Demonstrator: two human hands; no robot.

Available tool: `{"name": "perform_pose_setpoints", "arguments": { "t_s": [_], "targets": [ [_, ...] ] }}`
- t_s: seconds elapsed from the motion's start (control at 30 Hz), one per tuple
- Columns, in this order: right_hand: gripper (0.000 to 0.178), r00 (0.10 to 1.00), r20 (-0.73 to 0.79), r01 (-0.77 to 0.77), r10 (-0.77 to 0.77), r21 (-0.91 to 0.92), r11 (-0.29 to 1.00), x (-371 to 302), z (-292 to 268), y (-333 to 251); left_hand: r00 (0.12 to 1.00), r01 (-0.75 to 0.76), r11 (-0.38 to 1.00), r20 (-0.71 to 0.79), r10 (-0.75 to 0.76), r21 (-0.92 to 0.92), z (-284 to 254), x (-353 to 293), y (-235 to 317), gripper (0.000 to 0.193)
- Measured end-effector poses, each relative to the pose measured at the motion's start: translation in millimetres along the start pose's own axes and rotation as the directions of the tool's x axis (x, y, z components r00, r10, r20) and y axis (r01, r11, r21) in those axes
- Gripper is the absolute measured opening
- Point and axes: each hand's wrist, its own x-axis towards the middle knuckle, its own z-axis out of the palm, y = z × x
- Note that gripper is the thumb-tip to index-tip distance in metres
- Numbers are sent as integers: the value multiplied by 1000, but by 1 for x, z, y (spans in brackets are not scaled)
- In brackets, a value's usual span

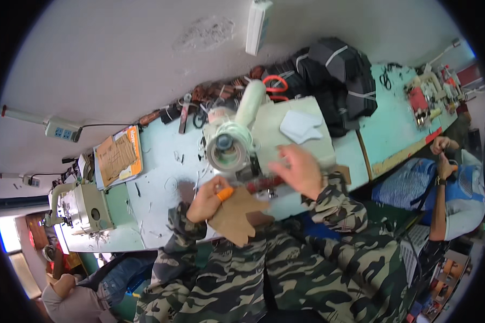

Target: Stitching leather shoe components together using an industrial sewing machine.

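My left hand [202, 200], with an orange finger cover [224, 194] on one finger, pinches a tan notched piece of leather-like material [234, 219]. The piece hangs over the table's front edge, close to my lap. To the right, my right hand [299, 171] is held in front of a cream sewing machine [248, 113], its fingers apart and nothing visible in them. The machine's round end faces me, between and beyond my hands. Several pale, cut flat pieces [300, 126] lie on its flat top. A second tan piece [260, 218] shows behind the held one.
Red-handled scissors [276, 86] and black bundles tied with white bands [342, 70] stand along the wall. Brown pieces on an orange folder [118, 159] lie left. Other machines are at far left [83, 207] and far right [428, 97]. People sit at both sides.
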Motion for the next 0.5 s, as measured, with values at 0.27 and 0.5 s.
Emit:
{"name": "perform_pose_setpoints", "arguments": {
  "t_s": [0.27, 0.5],
  "targets": [
    [25, 893, 419, -391, 164, 545, 741, -18, 57, -17, 999, 0, 998, 34, -2, 58, -3, 0, 11, 19],
    [27, 909, 414, -101, 46, 113, 988, 11, 17, -25, 1000, -5, 848, -14, 14, 531, -23, 29, 16, 27]
  ]
}}
